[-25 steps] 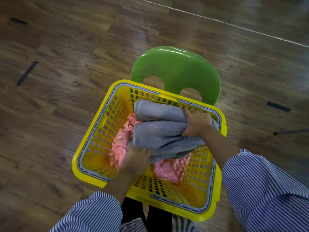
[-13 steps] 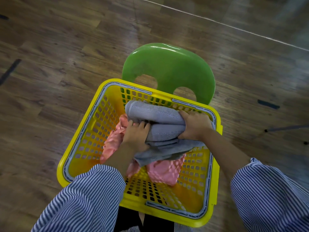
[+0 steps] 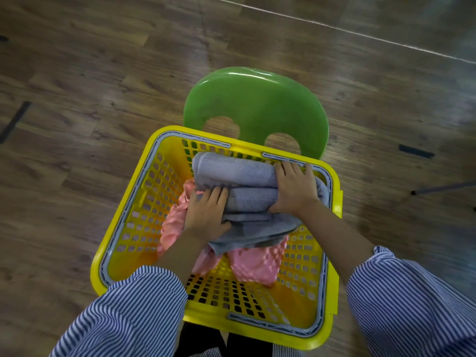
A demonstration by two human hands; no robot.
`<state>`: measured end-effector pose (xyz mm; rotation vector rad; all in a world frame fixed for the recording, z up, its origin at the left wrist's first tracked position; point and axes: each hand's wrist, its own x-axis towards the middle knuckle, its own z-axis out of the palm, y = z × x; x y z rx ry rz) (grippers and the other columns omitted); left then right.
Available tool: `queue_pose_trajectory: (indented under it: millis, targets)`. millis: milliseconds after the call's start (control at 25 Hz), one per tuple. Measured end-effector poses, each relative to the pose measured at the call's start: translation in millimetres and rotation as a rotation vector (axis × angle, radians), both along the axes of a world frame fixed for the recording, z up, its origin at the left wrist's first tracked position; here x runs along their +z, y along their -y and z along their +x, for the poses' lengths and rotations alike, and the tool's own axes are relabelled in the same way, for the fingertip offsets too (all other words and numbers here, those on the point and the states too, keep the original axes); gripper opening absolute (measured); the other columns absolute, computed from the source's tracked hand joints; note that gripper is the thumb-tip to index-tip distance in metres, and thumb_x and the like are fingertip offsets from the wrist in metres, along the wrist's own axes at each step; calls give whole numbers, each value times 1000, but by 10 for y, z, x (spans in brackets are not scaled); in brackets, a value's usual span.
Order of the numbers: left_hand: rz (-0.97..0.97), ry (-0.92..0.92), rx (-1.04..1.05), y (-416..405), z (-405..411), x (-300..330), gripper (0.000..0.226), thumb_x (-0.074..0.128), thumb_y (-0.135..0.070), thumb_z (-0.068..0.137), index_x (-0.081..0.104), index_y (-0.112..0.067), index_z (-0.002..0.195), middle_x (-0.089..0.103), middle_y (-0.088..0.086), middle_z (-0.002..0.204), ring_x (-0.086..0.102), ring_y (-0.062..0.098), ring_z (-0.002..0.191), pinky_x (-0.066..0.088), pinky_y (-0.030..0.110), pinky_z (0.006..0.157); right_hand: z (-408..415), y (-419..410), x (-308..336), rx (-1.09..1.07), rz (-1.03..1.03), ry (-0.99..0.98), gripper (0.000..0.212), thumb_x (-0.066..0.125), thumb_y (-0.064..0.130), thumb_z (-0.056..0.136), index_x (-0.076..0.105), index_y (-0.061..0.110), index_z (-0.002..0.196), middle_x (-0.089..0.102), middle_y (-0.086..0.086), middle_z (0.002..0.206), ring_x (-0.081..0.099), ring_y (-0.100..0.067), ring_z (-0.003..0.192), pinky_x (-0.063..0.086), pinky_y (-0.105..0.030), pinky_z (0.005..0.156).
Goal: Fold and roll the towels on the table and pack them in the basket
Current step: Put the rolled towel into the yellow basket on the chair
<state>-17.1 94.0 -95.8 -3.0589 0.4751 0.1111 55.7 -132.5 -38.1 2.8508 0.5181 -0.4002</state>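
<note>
Rolled towels [image 3: 239, 186] atop crumpled towel [image 3: 255, 264] in basket [image 3: 123, 228], chair [image 3: 257, 104] behind basket

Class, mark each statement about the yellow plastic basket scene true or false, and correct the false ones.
1. Both hands rest on the grey rolled towel. True: left hand, right hand.
2. The grey towel lies under the pink cloth. False: it lies on top.
3. The yellow plastic basket stands by a green plastic chair. True.
4. The person's sleeves are plain red. False: blue-and-white striped.
</note>
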Motion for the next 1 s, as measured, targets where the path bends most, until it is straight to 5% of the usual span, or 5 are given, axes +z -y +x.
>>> queue_pose_trajectory:
  millis: [200,440,600,840,1000]
  targets:
    - [-81,65,-84,61,-305,142,79,71,-52,62,58,-5,124,61,12,122,57,28,112,39,59,94,-421,-23,78,-42,124,105,112,75,54,61,20,5,146,31,-11,148,26,-28,138,15,-52,113]
    - [-243,-102,-327,253,-874,68,71,84,-41,51,67,-17,115,66,5,118,63,19,103,54,41,77,-1394,-39,-34,-287,427,402,68,56,45,79,42,6,133,49,-14,135,43,-27,122,33,-46,100]
    - [-221,-226,-474,302,-988,-119,65,81,-32,47,69,-23,110,67,1,117,64,17,103,53,36,80,-1894,-137,-392,-580,474,114,73,65,43,79,41,0,132,46,-23,134,49,-38,119,48,-47,90]
    - [-171,-388,-658,433,-807,-592,68,88,-48,37,72,-25,99,70,-7,103,68,14,92,55,25,75,-1805,-127,-1062,-705,350,-422,82,46,49,92,11,-3,145,13,-27,151,21,-39,137,25,-42,110]
    - [-106,-344,-745,511,-815,-929,63,82,-42,45,74,-25,104,71,-9,107,67,10,98,51,28,90,-1673,-109,-1481,-855,529,-544,100,66,38,82,0,0,147,1,-23,154,21,-35,138,27,-31,108]
